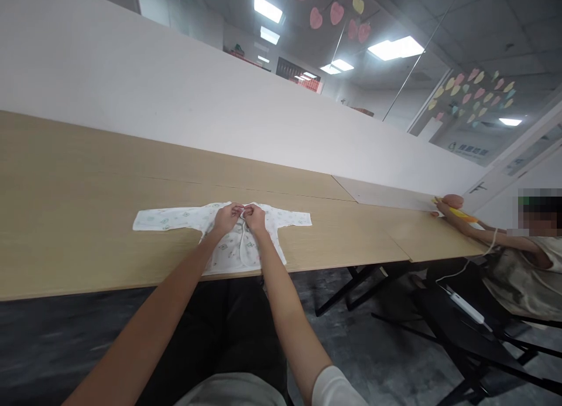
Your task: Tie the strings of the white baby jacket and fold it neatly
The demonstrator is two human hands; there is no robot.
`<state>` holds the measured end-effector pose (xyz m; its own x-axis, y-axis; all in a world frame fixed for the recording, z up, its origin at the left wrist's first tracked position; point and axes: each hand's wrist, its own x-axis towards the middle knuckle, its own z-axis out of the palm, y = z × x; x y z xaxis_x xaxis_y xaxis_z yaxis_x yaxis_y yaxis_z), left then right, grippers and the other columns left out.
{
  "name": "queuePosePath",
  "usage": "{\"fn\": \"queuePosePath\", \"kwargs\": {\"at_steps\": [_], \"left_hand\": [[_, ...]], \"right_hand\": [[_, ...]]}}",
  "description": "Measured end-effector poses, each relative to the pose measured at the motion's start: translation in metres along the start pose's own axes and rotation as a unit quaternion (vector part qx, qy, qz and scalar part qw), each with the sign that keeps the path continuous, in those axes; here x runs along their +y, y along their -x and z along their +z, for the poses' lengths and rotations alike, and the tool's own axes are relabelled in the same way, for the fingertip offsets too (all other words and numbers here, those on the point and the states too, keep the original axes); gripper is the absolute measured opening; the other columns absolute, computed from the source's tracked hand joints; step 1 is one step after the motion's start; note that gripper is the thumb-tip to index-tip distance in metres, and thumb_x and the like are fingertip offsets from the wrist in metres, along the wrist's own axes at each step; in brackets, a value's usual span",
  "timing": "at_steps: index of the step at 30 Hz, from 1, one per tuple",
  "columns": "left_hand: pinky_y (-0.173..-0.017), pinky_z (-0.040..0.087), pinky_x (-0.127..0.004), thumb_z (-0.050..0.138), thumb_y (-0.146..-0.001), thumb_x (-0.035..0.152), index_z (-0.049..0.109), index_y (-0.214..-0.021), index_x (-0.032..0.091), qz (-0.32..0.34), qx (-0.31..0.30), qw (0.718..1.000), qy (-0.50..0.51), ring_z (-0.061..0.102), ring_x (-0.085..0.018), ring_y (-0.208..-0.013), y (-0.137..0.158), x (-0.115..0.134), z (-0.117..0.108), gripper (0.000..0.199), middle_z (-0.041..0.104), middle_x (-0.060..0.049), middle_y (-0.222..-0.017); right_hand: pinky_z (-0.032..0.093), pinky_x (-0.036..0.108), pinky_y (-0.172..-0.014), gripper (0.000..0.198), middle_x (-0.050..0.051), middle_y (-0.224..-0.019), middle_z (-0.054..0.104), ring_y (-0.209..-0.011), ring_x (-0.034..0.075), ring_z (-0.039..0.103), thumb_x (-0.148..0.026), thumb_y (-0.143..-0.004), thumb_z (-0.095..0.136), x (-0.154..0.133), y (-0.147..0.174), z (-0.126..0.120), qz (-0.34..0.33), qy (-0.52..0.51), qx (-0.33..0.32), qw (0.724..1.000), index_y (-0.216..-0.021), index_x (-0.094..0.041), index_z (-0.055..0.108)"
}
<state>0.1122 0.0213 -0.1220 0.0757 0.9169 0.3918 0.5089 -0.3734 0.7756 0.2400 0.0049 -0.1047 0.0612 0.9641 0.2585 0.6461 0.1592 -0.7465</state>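
Note:
A small white baby shirt (pixel 228 255) with a faint print lies spread on the wooden table, its sleeves stretched out to both sides. Its front opening runs down the middle toward the table's near edge. At the neckline my left hand (pixel 227 217) pinches the fabric with bent fingers. Close beside it, my right hand (pixel 254 217) grips the other side of the collar, fingertips nearly touching those of the left. Whatever small fastening may lie between the fingertips is hidden.
The light wood table (pixel 88 242) runs along a white wall (pixel 197 96) topped with glass. At the far right a seated person (pixel 522 260) reaches over the table with a yellow item (pixel 468 216). A white power strip (pixel 469 309) lies on a black chair (pixel 456 330).

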Motion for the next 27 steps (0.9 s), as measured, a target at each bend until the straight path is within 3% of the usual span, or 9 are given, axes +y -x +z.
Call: {"fn": "queuePosePath", "kwargs": {"at_steps": [11, 18, 24, 27], "left_hand": [[-0.085, 0.053, -0.029, 0.051, -0.076, 0.027, 0.067, -0.103, 0.019, -0.025, 0.014, 0.999, 0.031, 0.07, -0.019, -0.086, 0.001, -0.001, 0.001, 0.033, 0.076, -0.005, -0.092], [-0.086, 0.052, -0.028, 0.057, -0.074, 0.031, 0.066, -0.109, 0.019, -0.033, 0.005, 0.999, 0.028, 0.071, -0.02, -0.086, 0.0, -0.006, 0.002, 0.038, 0.077, -0.004, -0.094], [-0.084, 0.051, -0.029, 0.045, -0.079, 0.022, 0.069, -0.109, 0.017, 0.021, -0.009, 0.997, -0.067, 0.069, -0.02, -0.089, -0.001, -0.005, 0.002, 0.039, 0.076, -0.007, -0.096], [-0.087, 0.05, -0.033, 0.043, -0.082, 0.019, 0.068, -0.115, 0.016, 0.012, -0.013, 0.991, -0.133, 0.069, -0.023, -0.094, 0.0, -0.001, 0.002, 0.042, 0.075, -0.009, -0.101]], "right_hand": [[0.05, 0.017, -0.081, 0.031, 0.001, -0.089, 0.074, -0.086, 0.011, 0.069, -0.007, -0.083, 0.051, 0.0, -0.001, 0.003, -0.013, 0.01, 0.011, 1.0, -0.106, -0.017, 0.069], [0.049, 0.02, -0.081, 0.026, -0.001, -0.082, 0.071, -0.082, 0.012, 0.066, -0.005, -0.08, 0.055, 0.001, 0.0, 0.005, -0.026, 0.007, 0.012, 1.0, -0.099, -0.019, 0.067], [0.049, 0.022, -0.077, 0.025, -0.005, -0.072, 0.064, -0.076, 0.013, 0.064, -0.002, -0.076, 0.054, 0.006, -0.001, 0.01, -0.023, -0.038, 0.027, 0.999, -0.091, -0.021, 0.061], [0.048, 0.022, -0.077, 0.022, -0.004, -0.073, 0.064, -0.076, 0.013, 0.063, -0.002, -0.072, 0.053, 0.006, -0.003, 0.01, -0.007, -0.051, 0.035, 0.998, -0.084, -0.021, 0.058]]}}
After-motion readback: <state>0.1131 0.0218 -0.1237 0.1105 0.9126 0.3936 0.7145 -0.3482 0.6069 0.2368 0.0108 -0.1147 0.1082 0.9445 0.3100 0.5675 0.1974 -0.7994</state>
